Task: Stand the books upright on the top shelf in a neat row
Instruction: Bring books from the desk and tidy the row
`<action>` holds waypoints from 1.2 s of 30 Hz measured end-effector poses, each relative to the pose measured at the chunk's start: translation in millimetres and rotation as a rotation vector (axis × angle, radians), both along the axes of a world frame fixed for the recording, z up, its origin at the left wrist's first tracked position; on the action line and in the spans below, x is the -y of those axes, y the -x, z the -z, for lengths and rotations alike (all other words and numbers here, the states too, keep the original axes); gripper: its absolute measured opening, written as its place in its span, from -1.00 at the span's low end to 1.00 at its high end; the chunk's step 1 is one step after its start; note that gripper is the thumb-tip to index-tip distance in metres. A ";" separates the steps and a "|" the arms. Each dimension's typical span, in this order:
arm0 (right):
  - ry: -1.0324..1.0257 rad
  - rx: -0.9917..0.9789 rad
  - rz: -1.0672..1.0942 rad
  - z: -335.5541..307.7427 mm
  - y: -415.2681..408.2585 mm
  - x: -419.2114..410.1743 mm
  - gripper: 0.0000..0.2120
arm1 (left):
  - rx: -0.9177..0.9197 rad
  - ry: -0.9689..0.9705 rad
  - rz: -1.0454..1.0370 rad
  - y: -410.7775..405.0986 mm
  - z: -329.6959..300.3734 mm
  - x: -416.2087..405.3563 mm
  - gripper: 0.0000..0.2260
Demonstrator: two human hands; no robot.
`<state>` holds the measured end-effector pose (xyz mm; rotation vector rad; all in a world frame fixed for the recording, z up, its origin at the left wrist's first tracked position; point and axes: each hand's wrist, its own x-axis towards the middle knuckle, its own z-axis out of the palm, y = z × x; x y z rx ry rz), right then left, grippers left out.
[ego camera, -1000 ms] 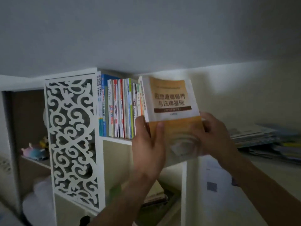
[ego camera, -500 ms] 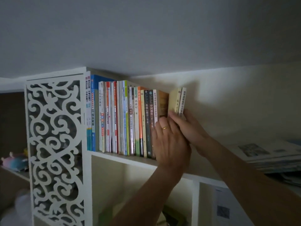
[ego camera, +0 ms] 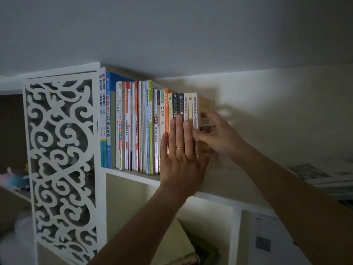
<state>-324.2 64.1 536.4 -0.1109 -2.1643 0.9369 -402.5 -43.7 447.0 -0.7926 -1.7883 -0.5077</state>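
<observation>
A row of upright books (ego camera: 133, 127) stands on the white top shelf (ego camera: 133, 174), starting at the left wall of the shelf. My left hand (ego camera: 179, 155), with a gold ring, lies flat with fingers together against the spines at the right end of the row. My right hand (ego camera: 215, 136) grips the last book (ego camera: 205, 106), a yellow and white one, with the thumb at its spine and the fingers on its cover. That book stands upright against the row.
A white carved fretwork panel (ego camera: 61, 165) closes the shelf unit on the left. A stack of flat papers and magazines (ego camera: 324, 176) lies at the right end of the shelf. Below it, a compartment holds more books (ego camera: 177, 243). Soft toys (ego camera: 13, 178) sit at far left.
The yellow and white book went from being held cover-out in front of the shelf to standing upright at the row's right end. My left hand flattened on the spines.
</observation>
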 end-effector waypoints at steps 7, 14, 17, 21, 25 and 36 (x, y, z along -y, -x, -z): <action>-0.108 0.088 0.051 17.5 -25.9 12.8 -0.18 | 0.055 0.092 0.048 -8.7 39.0 31.4 -0.29; -0.495 -0.343 0.449 95.1 -65.8 51.8 -0.70 | 0.132 0.122 0.158 -12.9 92.7 97.1 -0.44; -0.593 -0.358 0.418 171.8 -80.3 74.7 -0.78 | 0.173 0.219 0.142 -11.1 170.3 130.4 -0.61; -0.264 0.065 0.356 285.8 -72.7 88.6 -0.80 | 0.649 0.287 0.012 -0.6 255.5 153.2 -0.45; 0.231 0.302 0.394 343.5 -57.2 91.0 -0.85 | 0.697 0.404 0.041 21.7 267.7 159.5 -0.29; 0.457 0.429 0.487 354.7 -52.3 99.1 -0.62 | 0.421 1.016 -0.023 42.2 211.2 142.4 -0.31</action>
